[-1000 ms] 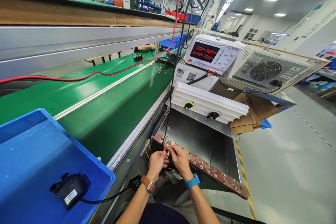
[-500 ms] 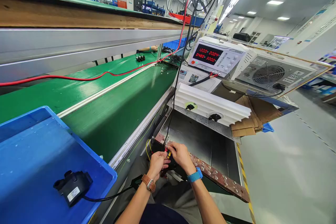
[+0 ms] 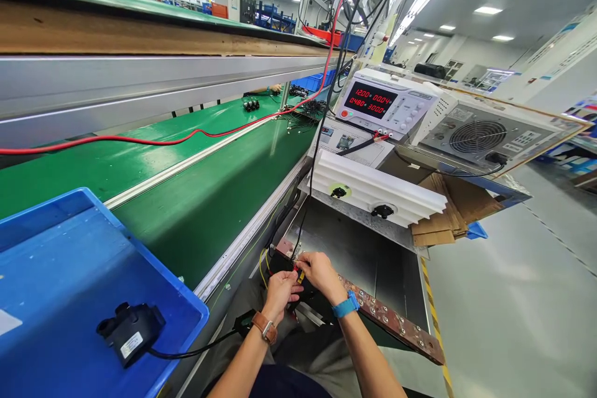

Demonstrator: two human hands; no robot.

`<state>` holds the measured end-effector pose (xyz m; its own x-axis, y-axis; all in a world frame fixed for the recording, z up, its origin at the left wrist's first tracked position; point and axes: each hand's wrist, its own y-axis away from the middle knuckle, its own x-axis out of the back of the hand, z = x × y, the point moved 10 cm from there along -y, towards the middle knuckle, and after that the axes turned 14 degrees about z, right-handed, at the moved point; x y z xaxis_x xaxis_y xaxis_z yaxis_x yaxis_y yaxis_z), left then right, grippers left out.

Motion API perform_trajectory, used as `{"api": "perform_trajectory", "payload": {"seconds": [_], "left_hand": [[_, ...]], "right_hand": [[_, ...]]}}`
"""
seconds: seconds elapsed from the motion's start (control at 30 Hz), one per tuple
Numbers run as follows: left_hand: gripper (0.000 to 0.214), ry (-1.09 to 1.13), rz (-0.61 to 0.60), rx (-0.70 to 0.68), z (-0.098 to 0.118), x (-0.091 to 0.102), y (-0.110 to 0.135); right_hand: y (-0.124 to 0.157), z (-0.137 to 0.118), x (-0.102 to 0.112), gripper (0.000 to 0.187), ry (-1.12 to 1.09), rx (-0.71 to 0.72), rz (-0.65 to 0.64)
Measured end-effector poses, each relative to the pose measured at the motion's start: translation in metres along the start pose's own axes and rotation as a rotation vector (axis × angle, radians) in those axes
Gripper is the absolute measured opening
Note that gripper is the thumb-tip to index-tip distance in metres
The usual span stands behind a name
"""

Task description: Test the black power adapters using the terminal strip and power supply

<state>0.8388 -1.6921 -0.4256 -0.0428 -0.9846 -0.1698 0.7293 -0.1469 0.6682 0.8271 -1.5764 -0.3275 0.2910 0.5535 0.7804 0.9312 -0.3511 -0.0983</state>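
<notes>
Bolts [image 3: 422, 342] all over that copper bus bar [image 3: 396, 322]! Where is it, and where are your hands?

It lies on a slant across the steel tray [image 3: 349, 230], just under my hands. My left hand [image 3: 281, 294] and my right hand [image 3: 319, 275] are close together at its near end.

What are your fingers [image 3: 310, 264] doing?

My right fingers are pressed together and pinch a tiny yellow and red piece [image 3: 301, 275]. It is too small for me to say just what it is. My left fingers curl just beside it, but I cannot tell if they hold it too.

How much looks done?

Not much, I think. A yellow wire [image 3: 262, 268] and a black wire [image 3: 302, 217] come in to the near end of the bar. The bolts down the far end have nothing on them that I can see, so that long part looks left.

What is around you?

A blue plastic bin [image 3: 140, 249] sits on my left, and a black connector [image 3: 130, 331] lies in it. A green conveyor belt [image 3: 196, 224] runs beside me. Ahead is a power supply [image 3: 375, 102] with red numbers. Below it is a white foam block [image 3: 373, 189] with two black knobs [image 3: 382, 211] on it.
</notes>
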Motion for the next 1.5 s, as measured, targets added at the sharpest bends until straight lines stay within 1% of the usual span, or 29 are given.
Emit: {"api": "perform_trajectory", "payload": {"seconds": [0.13,0.2,0.27,0.37,0.47,0.57,0.7,0.8,0.87,0.97,1.07,1.13,1.33,1.43,1.5], "left_hand": [[0.023,-0.026,-0.017,-0.01,0.001,0.002,0.003],[0.03,-0.039,-0.022,-0.028,0.0,0.003,0.004],[0.038,-0.046,-0.024,-0.054,0.001,0.003,0.003],[0.046,-0.054,-0.031,-0.088,0.0,-0.001,0.003],[0.042,-0.058,-0.023,-0.11,0.0,-0.005,0.003],[0.034,-0.071,-0.008,-0.124,0.001,-0.006,0.002],[0.031,-0.1,-0.012,-0.13,0.0,-0.004,0.002],[0.032,-0.096,-0.001,-0.139,0.0,-0.001,0.002],[0.032,-0.087,0.004,-0.149,0.001,-0.001,0.002],[0.033,-0.07,0.025,-0.16,0.005,-0.002,0.001],[0.032,-0.066,0.057,-0.145,0.006,-0.001,-0.002],[0.034,-0.064,0.053,-0.129,0.006,-0.001,-0.003],[0.043,-0.057,0.009,-0.126,0.005,-0.005,-0.005],[0.04,-0.124,0.003,-0.128,0.006,-0.006,0.003],[0.035,-0.231,0.027,-0.181,0.014,0.002,0.017]], "right_hand": [[0.0,0.009,-0.007,0.02,-0.197,-0.05,-0.025],[0.001,0.015,-0.011,0.027,-0.31,-0.086,-0.017],[0.004,0.022,-0.012,0.036,-0.406,-0.127,0.018],[0.01,0.032,-0.014,0.047,-0.493,-0.204,0.07],[0.016,0.04,-0.014,0.054,-0.517,-0.276,0.112],[0.018,0.043,-0.012,0.058,-0.507,-0.314,0.146],[0.02,0.043,-0.007,0.06,-0.457,-0.312,0.196],[0.022,0.042,-0.004,0.058,-0.387,-0.284,0.239],[0.023,0.038,-0.002,0.054,-0.331,-0.237,0.26],[0.022,0.029,0.002,0.043,-0.235,-0.146,0.259],[0.021,0.018,0.006,0.031,-0.118,-0.059,0.221],[0.019,0.01,0.007,0.026,-0.029,-0.013,0.177],[0.008,-0.006,-0.004,0.022,0.223,0.047,0.036],[0.005,-0.012,-0.012,0.021,0.301,0.06,-0.028],[0.005,-0.014,-0.017,0.023,0.323,0.081,-0.066]]}}
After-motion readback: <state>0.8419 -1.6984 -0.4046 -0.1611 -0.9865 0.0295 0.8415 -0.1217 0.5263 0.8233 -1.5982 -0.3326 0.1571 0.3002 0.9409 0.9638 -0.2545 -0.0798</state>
